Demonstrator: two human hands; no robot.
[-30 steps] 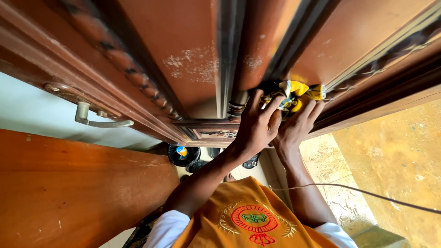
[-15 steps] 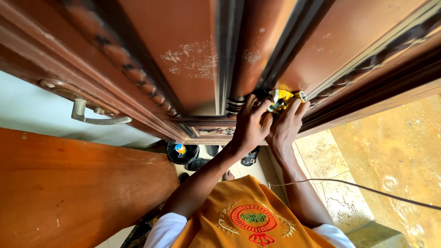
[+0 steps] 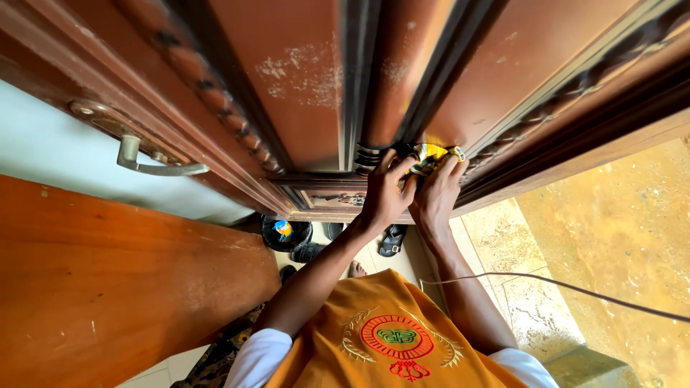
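Both my hands are pressed to a brown wooden door with carved mouldings. My right hand grips a small yellow and black tool against a dark vertical moulding, near the door's lower cross rail. My left hand sits right beside it, fingers curled over the tool's left side and touching the moulding. Most of the tool is hidden under my fingers. My orange shirt fills the bottom of the view.
A thin cable runs from my body off to the right. A metal lever handle sticks out at the left. An orange-brown wooden panel stands at lower left. Sandals and a black tub lie on the floor.
Both hands and the yellow tool have shifted a little to the left along the door, closer to the dark moulding. The grip looks unchanged.
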